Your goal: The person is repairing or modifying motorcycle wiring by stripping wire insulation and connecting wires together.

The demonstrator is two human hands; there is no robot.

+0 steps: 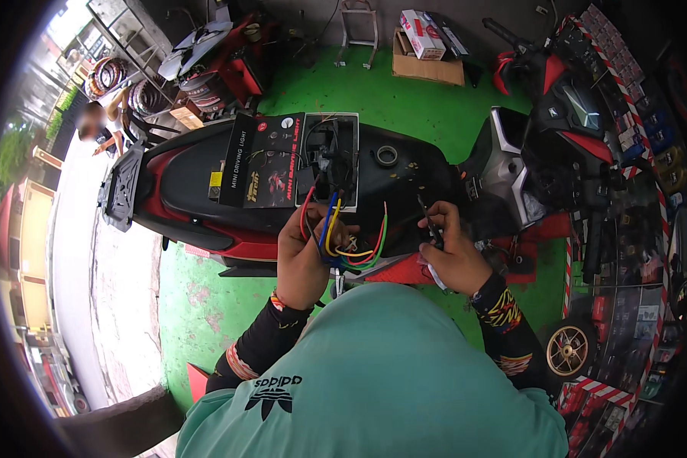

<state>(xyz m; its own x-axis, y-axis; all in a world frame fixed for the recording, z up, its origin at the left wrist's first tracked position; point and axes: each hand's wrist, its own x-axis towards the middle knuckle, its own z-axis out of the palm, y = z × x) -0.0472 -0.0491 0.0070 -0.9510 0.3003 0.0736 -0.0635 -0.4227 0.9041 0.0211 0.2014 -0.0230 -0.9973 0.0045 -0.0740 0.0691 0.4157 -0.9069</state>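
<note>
My left hand (304, 256) is closed around a bundle of coloured wires (330, 221), red, blue, yellow and green. Their loose ends fan out, and a yellow and a green one curve toward the right. In my right hand (456, 252) is a slim dark tool (430, 220), its narrow end pointing up and away; its exact kind is unclear. Something whitish (437, 276) shows beneath that hand. Both hands are above the near side of the black motorcycle seat (198, 172). Just beyond my left hand lies an open black box (349, 126) holding dark parts and thin wires.
On the seat, right of the box, sits a roll of tape (386, 156). The scooter's handlebar end (580, 114) is at the right. A cardboard carton (427, 70) and a metal stand (358, 30) occupy the far green floor. Merchandise shelves (641, 252) line the right; a person (103, 130) is far left.
</note>
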